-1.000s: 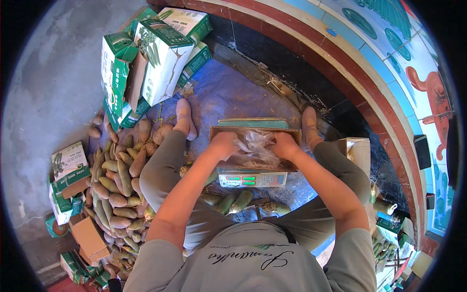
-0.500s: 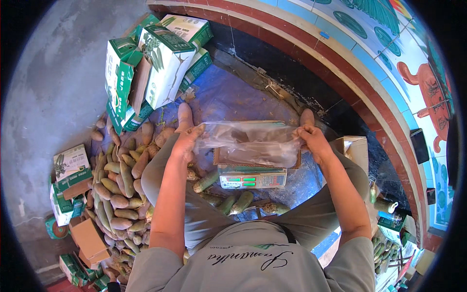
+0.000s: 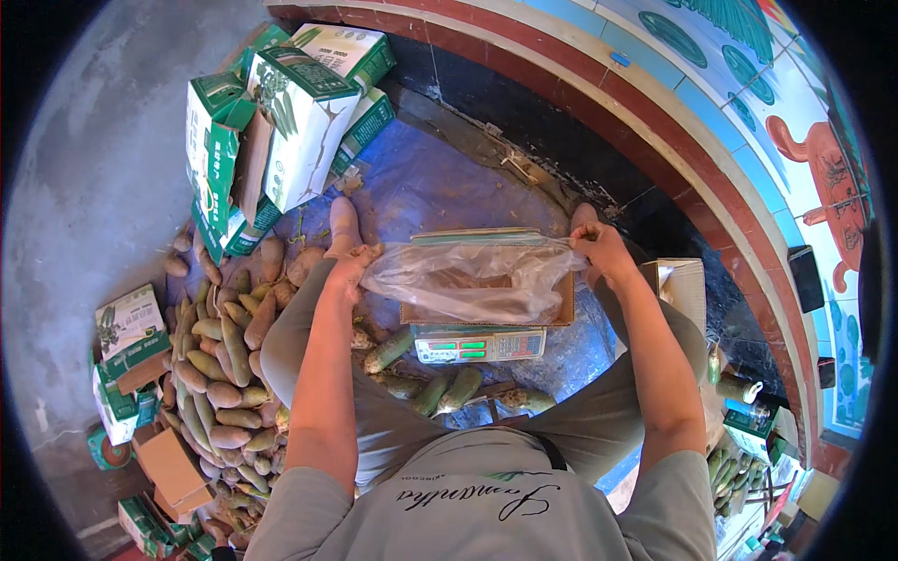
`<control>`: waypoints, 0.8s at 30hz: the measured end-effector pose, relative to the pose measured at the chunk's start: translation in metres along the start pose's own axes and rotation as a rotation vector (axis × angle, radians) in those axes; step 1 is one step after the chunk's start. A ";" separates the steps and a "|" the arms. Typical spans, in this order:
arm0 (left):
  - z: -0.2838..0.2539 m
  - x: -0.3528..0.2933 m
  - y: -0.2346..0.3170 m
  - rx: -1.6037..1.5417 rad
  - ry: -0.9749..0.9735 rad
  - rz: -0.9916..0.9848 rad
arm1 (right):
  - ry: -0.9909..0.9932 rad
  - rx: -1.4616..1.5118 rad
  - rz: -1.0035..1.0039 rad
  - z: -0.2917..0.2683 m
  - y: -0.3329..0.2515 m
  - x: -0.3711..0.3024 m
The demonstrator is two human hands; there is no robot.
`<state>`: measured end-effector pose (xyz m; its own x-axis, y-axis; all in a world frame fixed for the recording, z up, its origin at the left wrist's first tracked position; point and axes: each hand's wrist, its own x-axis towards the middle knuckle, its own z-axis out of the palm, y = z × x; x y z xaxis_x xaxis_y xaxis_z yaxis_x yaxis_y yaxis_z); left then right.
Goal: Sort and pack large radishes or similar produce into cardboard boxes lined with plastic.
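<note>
Hands apart, both pinched shut on one clear plastic bag [image 3: 472, 276]: left hand [image 3: 354, 269] grips its left edge, right hand [image 3: 599, 248] grips the right edge, film stretched between them. Bag hangs over an open cardboard box [image 3: 486, 304] that sits on a digital scale [image 3: 480, 346] with green readouts facing the person. Scale sits on a blue tarp [image 3: 440, 187] on the floor, between the person's knees. A few green cucumbers [image 3: 449, 388] lie on the tarp just in front of the scale. Bigger pile of brownish-green cucumbers [image 3: 220, 374] on the concrete floor to the person's left, touching the left leg. Stack of green-and-white cartons [image 3: 281, 131] beyond the pile, some open; more cartons [image 3: 126, 346] at the pile's far left. Curved red-brick curb [image 3: 655, 122] runs behind the tarp.
</note>
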<state>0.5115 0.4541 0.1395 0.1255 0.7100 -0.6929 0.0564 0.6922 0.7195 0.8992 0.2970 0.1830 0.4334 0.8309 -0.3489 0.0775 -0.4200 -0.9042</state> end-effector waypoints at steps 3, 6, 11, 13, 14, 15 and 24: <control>0.013 -0.010 0.005 0.137 -0.056 0.043 | -0.066 -0.291 -0.181 -0.018 0.014 0.007; 0.008 -0.003 -0.006 0.153 -0.099 0.068 | -0.050 -0.590 -0.088 -0.013 0.009 0.004; 0.027 -0.005 -0.049 0.357 -0.141 0.012 | 0.103 -1.169 -0.059 0.003 0.073 0.001; 0.004 0.026 -0.079 0.407 -0.113 0.018 | -0.002 -1.173 -0.017 0.001 0.067 0.010; 0.002 0.028 -0.082 0.482 -0.093 0.014 | -0.132 -0.873 0.161 -0.006 0.062 0.011; -0.004 0.031 -0.081 0.492 -0.084 0.007 | -0.255 -0.566 0.329 -0.013 0.057 0.010; 0.057 -0.119 0.030 0.909 0.007 1.180 | -0.012 -0.668 -0.706 0.017 -0.076 -0.085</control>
<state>0.5551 0.3831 0.2462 0.5334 0.7919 0.2974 0.5112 -0.5819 0.6325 0.8412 0.2642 0.2776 0.0824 0.9732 0.2147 0.8117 0.0595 -0.5811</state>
